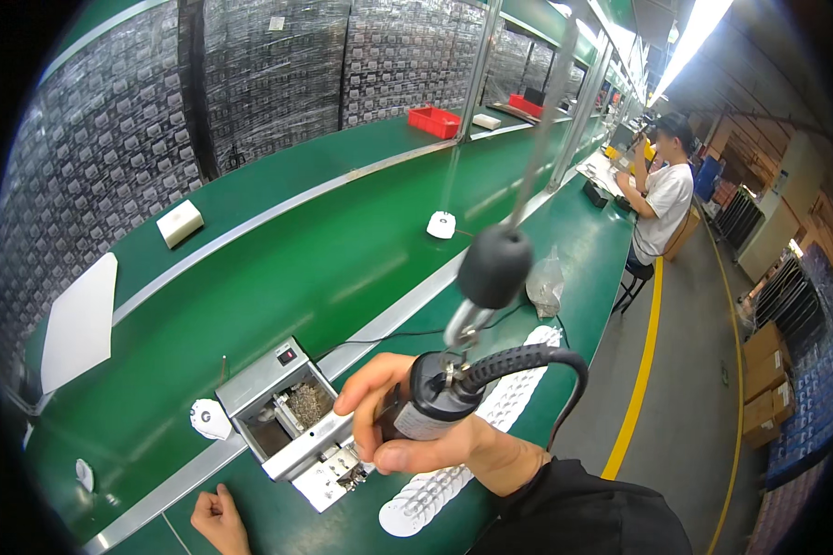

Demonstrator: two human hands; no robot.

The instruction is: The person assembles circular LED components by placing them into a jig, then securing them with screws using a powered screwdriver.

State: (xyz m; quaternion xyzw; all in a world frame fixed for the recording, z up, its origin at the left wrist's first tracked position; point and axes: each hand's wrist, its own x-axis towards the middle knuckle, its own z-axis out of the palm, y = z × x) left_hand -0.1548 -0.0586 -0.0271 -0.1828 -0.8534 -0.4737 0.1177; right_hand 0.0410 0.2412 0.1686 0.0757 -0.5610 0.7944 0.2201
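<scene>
- Electric screwdriver point(435, 400): black-bodied, hung from a dark balancer knob point(495, 266) on a thin line, black cable looping off its rear; its tip is hidden behind the hand and cannot be seen.
- Right hand point(416, 421): fingers wrapped closed around the screwdriver body, thumb underneath; dark sleeve cut off by the lower edge.
- Left hand point(218, 516): resting on the green bench point(278, 277) at the lower edge, fingers curled loosely inward, holding nothing visible; forearm cut off.
- Metal screw feeder box point(282, 407): just beside the right hand, open top showing a heap of small screws point(307, 403); individual screws too small to make out.
- White perforated tray point(472, 435): lies under the right hand, largely covered by it.
- White flat sheet point(80, 319), small white box point(180, 223): well apart, on the far bench.
- Red bin point(434, 121): distant, contents not discernible.
- Seated person point(662, 194): far along the line, hands raised, work unclear.
</scene>
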